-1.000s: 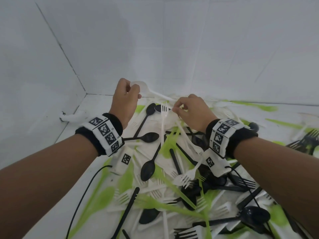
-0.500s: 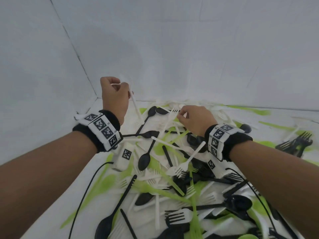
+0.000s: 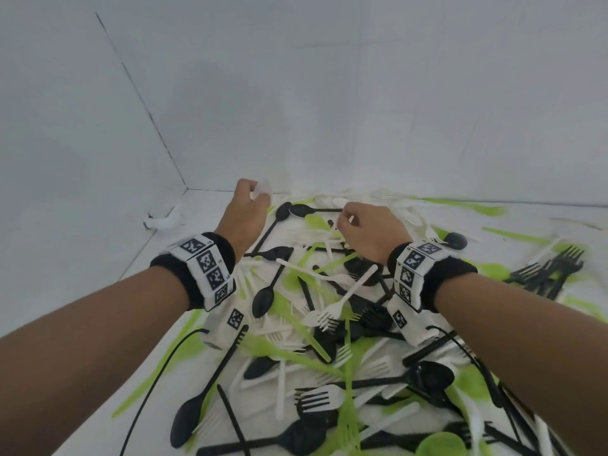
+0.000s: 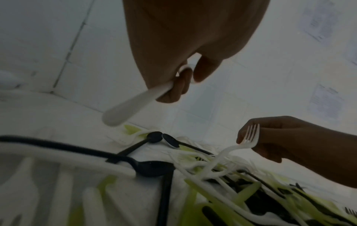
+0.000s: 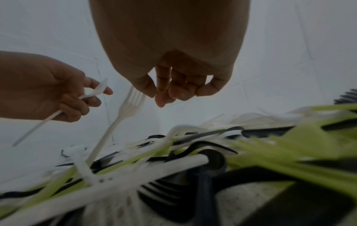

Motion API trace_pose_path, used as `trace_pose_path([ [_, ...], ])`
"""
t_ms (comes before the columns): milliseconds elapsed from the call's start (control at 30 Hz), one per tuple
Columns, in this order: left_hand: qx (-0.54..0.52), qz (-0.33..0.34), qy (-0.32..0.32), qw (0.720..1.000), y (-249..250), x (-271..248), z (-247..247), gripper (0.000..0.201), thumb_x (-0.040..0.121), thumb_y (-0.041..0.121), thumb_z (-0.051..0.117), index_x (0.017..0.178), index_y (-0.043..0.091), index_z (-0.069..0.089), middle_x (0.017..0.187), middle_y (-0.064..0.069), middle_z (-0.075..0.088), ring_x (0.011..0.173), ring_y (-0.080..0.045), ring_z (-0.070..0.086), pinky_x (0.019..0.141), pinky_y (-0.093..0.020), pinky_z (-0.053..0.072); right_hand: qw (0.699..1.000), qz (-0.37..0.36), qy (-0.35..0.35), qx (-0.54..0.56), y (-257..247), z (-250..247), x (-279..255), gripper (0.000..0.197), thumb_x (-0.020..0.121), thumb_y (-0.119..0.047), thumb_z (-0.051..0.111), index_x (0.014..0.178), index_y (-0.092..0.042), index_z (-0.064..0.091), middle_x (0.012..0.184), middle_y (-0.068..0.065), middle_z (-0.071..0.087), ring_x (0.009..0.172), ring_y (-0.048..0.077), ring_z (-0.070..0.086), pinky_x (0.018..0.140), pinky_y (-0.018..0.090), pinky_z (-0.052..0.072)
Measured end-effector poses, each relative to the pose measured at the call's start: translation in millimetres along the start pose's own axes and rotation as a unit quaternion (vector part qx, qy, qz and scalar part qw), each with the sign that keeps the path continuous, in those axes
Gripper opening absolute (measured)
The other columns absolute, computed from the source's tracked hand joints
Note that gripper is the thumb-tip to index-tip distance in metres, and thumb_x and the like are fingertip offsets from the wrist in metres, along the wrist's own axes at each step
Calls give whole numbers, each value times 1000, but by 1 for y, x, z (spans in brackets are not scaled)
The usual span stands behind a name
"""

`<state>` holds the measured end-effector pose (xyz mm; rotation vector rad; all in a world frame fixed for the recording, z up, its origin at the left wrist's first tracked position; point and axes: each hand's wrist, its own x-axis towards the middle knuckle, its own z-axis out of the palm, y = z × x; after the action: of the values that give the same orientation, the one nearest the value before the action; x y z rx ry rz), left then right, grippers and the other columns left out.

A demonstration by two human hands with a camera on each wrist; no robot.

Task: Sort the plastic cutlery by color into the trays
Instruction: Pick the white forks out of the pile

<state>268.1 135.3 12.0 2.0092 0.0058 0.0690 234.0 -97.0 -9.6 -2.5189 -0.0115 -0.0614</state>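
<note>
Black, white and green plastic cutlery [image 3: 312, 324] lies in a tangled pile on the white surface. My left hand [image 3: 246, 209] hovers over the pile's far left and grips a white spoon [image 3: 263, 189]. The spoon's bowl sticks out past the fingers, and its handle [image 4: 125, 110] points back under the palm. My right hand [image 3: 348, 222] hangs over the far middle of the pile with fingers curled, thumb and fingertips [image 5: 160, 97] together. A white fork [image 5: 123, 113] stands up from the pile, tines against the outer side of that thumb. I see nothing between the fingertips.
White walls close in at the back and left, meeting at a corner [image 3: 184, 189]. A small white crumpled thing [image 3: 161, 222] lies by the left wall. Several black forks [image 3: 552, 268] lie bunched at the far right. A black cable [image 3: 158, 373] trails from my left wrist.
My left hand has turned the white spoon from lying sideways to handle-back under the palm. My right hand has lifted the white fork's head off the pile, staying over the far middle.
</note>
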Motion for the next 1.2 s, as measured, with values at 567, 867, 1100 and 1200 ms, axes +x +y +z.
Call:
trace_pose_path([
  [567,254,158,-159,941,-20,65,28,25,95,29,62,118,20,57,84,9,59,76,-11,58,61,-23,39,974,90,-70,-194,34,23,83,43,103,-41,33,134,-25,57,136,6,53,121,32,54,99,47,46],
  [867,349,144,-234,896,-20,97,80,44,98,31,56,139,18,45,110,-8,67,94,-28,64,86,-43,54,952,138,-89,-257,40,20,86,32,100,-27,48,130,-28,60,131,4,54,122,28,52,103,46,39],
  [1100,327,119,-215,913,-30,99,83,28,94,31,58,118,17,54,98,-5,66,88,-27,63,80,-42,54,972,121,-72,-190,49,14,77,18,97,-33,53,106,-33,69,119,0,58,113,25,55,101,47,44],
  [1200,308,84,-190,929,-25,107,87,28,92,36,60,108,13,59,100,-3,65,92,-26,61,79,-37,49,975,135,-33,-174,48,15,75,22,97,-34,51,110,-27,68,119,4,54,114,28,53,100,47,44],
])
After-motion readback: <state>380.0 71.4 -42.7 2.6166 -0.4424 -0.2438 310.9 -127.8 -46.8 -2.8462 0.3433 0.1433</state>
